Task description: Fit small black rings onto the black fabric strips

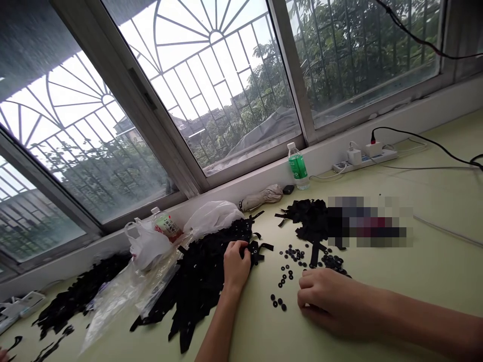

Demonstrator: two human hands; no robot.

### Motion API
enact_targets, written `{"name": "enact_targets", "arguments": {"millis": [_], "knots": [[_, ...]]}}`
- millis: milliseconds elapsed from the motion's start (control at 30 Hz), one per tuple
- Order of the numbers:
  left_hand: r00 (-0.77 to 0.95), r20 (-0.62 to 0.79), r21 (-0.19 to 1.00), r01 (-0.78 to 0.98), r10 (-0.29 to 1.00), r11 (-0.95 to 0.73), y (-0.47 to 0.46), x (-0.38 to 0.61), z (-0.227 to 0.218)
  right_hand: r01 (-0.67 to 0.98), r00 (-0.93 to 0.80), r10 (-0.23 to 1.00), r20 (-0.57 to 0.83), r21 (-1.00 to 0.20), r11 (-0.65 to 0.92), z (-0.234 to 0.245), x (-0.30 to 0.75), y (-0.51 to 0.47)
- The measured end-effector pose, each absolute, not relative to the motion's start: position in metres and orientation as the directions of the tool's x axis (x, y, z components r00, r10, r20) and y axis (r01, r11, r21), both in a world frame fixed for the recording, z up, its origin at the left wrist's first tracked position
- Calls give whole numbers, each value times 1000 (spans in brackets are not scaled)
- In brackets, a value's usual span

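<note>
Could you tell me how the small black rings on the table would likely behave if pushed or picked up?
The small black rings look light and, being flat, would probably slide rather than roll if pushed. Lying loose beside the right hand, they could scatter easily and may be fiddly to pinch up.

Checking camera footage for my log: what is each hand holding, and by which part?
The left hand seems to grip a black strip near its end. The right hand holds nothing visible; it rests on the table beside black rings.

Strips, perhaps fabric [196,281], heaped on table [422,281] left; loose rings [289,266] just right; second heap [307,218] behind rings.
</note>
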State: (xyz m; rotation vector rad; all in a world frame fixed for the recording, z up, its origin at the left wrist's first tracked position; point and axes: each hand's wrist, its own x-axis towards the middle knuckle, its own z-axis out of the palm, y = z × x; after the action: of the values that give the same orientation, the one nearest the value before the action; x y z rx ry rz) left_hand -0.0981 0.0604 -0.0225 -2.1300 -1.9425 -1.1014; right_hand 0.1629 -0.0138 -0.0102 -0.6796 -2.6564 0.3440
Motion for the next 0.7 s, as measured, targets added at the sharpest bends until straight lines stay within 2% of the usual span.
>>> {"name": "enact_targets", "arguments": {"millis": [567, 700], "knots": [[-29, 567, 389, 890, 823, -237, 56, -91, -15, 423, -814, 512, 274, -325, 846, -8, 163, -15], [-1, 574, 379, 887, 819, -265, 52, -85, -14, 461, -786, 554, 274, -337, 821, -4, 164, -14]]}}
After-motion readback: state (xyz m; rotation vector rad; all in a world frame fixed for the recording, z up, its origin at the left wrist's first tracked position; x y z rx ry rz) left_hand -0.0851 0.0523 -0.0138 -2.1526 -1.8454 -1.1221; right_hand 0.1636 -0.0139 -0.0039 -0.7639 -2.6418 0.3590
